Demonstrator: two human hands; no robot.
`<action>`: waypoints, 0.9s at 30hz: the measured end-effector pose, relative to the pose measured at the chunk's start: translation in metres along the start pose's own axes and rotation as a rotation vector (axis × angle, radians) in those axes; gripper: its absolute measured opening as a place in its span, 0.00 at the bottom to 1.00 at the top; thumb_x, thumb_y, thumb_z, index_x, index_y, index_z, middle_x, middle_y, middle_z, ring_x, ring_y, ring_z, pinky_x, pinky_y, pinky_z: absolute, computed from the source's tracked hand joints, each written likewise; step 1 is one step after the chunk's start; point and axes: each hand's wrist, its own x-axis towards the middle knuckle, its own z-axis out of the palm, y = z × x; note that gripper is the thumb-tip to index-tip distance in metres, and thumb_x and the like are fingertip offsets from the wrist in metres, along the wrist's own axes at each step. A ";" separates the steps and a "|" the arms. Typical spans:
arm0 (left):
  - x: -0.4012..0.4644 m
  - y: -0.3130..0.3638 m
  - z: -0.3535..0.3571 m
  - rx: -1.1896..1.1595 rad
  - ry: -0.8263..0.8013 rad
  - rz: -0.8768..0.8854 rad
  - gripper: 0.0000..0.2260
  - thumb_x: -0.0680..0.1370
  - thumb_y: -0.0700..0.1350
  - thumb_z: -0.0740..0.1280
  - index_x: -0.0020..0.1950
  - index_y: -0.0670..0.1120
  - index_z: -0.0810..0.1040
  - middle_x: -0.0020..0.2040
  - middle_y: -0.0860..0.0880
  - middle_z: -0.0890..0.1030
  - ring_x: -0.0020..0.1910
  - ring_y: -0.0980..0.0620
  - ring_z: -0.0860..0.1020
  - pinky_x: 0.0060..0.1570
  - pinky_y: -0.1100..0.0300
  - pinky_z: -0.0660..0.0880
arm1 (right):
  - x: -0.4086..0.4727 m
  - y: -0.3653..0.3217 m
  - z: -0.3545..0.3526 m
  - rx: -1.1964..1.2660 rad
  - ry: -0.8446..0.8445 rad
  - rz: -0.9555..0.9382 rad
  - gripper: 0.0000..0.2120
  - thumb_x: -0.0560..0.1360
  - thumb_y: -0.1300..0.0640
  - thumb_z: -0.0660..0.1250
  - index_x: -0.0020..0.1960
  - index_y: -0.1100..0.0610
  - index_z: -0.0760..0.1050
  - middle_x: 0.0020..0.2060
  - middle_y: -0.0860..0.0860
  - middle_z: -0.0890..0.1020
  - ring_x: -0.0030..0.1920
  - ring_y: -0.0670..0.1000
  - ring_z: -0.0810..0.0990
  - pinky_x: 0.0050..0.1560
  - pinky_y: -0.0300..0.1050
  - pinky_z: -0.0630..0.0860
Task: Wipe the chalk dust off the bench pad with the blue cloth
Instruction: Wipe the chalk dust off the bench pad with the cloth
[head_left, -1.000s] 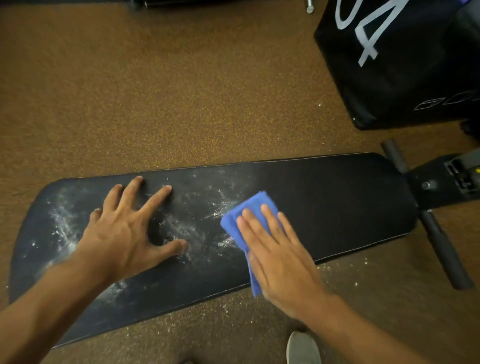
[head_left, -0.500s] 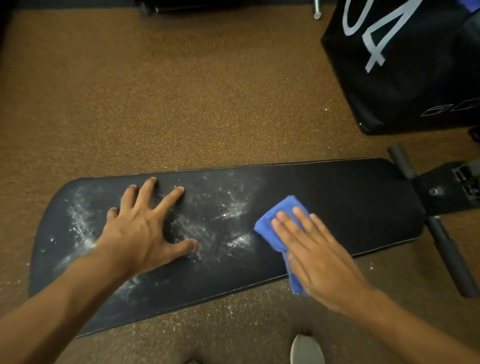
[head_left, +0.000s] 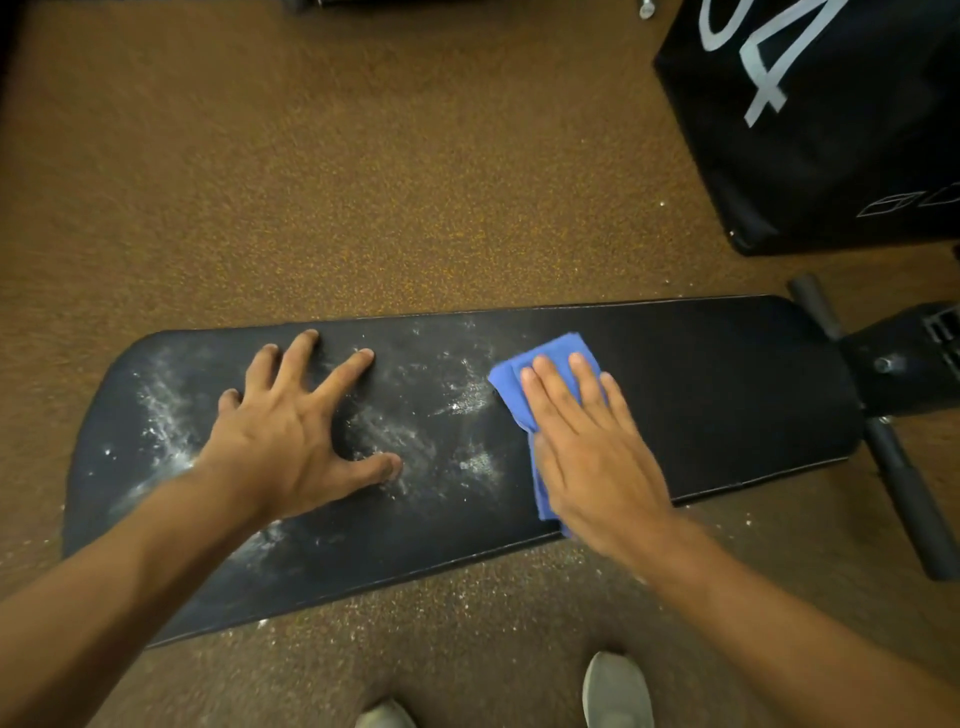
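A long black bench pad (head_left: 727, 395) lies across the view. White chalk dust (head_left: 166, 415) smears its left end and middle, while its right part looks dark and clean. My right hand (head_left: 592, 447) lies flat on the folded blue cloth (head_left: 545, 358), pressing it onto the pad just right of the middle smears. My left hand (head_left: 296, 431) rests on the pad with fingers spread, holding nothing, between two chalk patches.
Brown speckled floor surrounds the bench, with chalk specks along its near edge. A big black box (head_left: 831, 135) with white lettering stands at the top right. The bench's frame and black roller bars (head_left: 909, 493) stick out at the right. My shoes (head_left: 615, 691) show at the bottom.
My right hand slid the cloth to the right along the pad, away from the middle smears, and now sits slightly farther across it. My left hand stayed planted.
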 end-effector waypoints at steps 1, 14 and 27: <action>0.000 0.000 0.001 0.000 0.004 0.001 0.54 0.57 0.86 0.48 0.80 0.66 0.43 0.82 0.46 0.46 0.79 0.38 0.48 0.70 0.33 0.65 | 0.002 -0.009 0.004 -0.007 0.012 -0.007 0.27 0.84 0.51 0.48 0.82 0.57 0.55 0.81 0.52 0.58 0.82 0.59 0.51 0.78 0.63 0.55; 0.002 -0.001 0.000 -0.017 -0.022 -0.010 0.52 0.61 0.83 0.57 0.80 0.66 0.43 0.81 0.47 0.44 0.79 0.38 0.47 0.71 0.33 0.64 | -0.008 -0.038 0.012 -0.001 0.009 -0.097 0.28 0.84 0.51 0.50 0.83 0.56 0.52 0.82 0.51 0.55 0.82 0.58 0.48 0.79 0.62 0.51; 0.003 -0.002 0.003 -0.006 0.004 -0.013 0.52 0.61 0.83 0.57 0.79 0.66 0.42 0.81 0.47 0.44 0.79 0.38 0.48 0.70 0.32 0.64 | -0.047 -0.023 0.006 -0.042 -0.086 -0.330 0.29 0.84 0.51 0.52 0.83 0.56 0.50 0.82 0.51 0.53 0.82 0.57 0.46 0.80 0.59 0.49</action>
